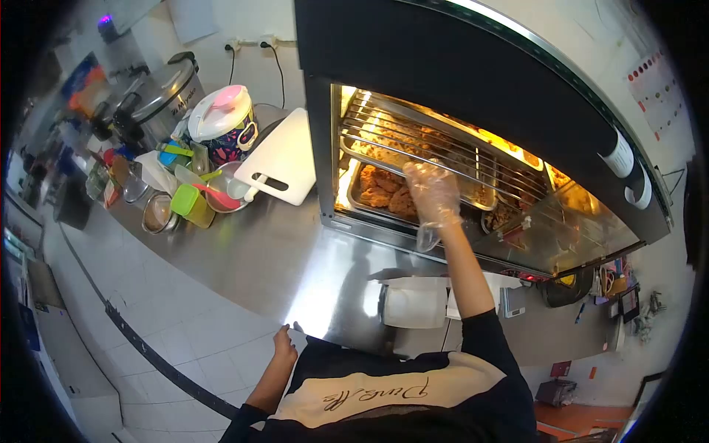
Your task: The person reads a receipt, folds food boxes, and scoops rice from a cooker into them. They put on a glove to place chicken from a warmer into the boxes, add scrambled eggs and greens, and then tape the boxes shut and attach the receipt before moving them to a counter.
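Observation:
My right hand point(434, 193), in a clear plastic glove, reaches into a lit warming cabinet point(487, 88) and hovers over a metal tray point(354, 196) of fried chicken pieces point(384, 190). Whether the fingers grip a piece is hidden. A wire rack point(413, 144) sits above the tray, with more fried food further right. My left hand point(283, 343) is bare and rests at the front edge of the steel counter point(295, 258), holding nothing.
A white cutting board point(281, 156) leans beside the cabinet. Left of it stand a rice cooker point(221, 125), a large pot point(159, 92), bowls, cups and small containers. A paper roll point(413, 304) lies near the counter's front edge. White tiled floor lies at left.

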Action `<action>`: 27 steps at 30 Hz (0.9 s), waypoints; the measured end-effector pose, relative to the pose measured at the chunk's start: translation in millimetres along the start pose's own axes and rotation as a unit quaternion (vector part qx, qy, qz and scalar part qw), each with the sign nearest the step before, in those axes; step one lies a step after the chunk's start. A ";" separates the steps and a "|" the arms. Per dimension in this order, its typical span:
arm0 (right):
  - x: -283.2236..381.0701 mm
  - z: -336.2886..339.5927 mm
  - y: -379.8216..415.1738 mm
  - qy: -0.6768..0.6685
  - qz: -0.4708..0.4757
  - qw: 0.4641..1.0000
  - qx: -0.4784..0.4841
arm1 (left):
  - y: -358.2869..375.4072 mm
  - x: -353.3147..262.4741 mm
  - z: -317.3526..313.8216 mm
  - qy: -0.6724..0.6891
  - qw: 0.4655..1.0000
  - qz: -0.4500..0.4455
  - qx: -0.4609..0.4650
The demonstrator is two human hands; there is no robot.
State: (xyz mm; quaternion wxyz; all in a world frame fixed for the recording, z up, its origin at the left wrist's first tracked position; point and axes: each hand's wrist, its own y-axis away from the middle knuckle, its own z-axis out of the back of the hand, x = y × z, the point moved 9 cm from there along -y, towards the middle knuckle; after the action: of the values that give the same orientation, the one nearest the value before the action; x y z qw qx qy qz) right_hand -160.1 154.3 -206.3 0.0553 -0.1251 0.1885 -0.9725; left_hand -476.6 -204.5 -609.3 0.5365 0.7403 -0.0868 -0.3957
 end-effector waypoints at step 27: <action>-134.0 -63.3 -5.3 -0.669 -0.148 0.728 -0.015 | -34.2 -39.2 -70.8 -0.059 0.917 0.273 0.284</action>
State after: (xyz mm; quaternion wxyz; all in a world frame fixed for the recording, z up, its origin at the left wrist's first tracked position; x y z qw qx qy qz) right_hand -48.1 202.3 -290.9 0.0207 -0.7705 0.0962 -0.6298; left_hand -465.0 -117.5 -611.6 0.3852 0.7843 -0.4257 -0.2352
